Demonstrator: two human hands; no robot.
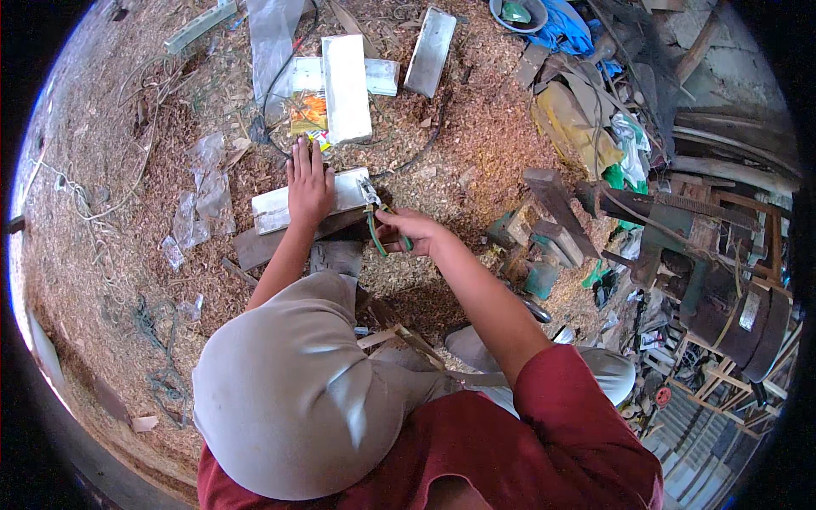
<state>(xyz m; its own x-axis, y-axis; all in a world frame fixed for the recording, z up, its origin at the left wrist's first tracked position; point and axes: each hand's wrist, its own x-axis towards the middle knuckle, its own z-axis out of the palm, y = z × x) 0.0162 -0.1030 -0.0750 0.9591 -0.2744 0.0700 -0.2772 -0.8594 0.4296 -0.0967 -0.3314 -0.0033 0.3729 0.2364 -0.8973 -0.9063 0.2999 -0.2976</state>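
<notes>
A white-faced rectangular block (271,211) lies across a dark wooden piece (253,250) in front of me. My left hand (311,185) rests flat on the block's middle, its fingers stretched out toward the far side. Pliers with green handles (371,204) are in my right hand (406,229), which comes in from the right. Their metal jaws meet the block's right end; whether they grip something small there, I cannot tell. Beyond my left fingertips lies an orange and yellow packet (309,112).
Wood shavings cover the ground (476,161). Farther off lie a long white block (346,89), another pale block (430,53) and a clear plastic sheet (272,42). A dark cable (425,146) loops past them. On the right stand wood offcuts (557,208) and a metal machine (680,246).
</notes>
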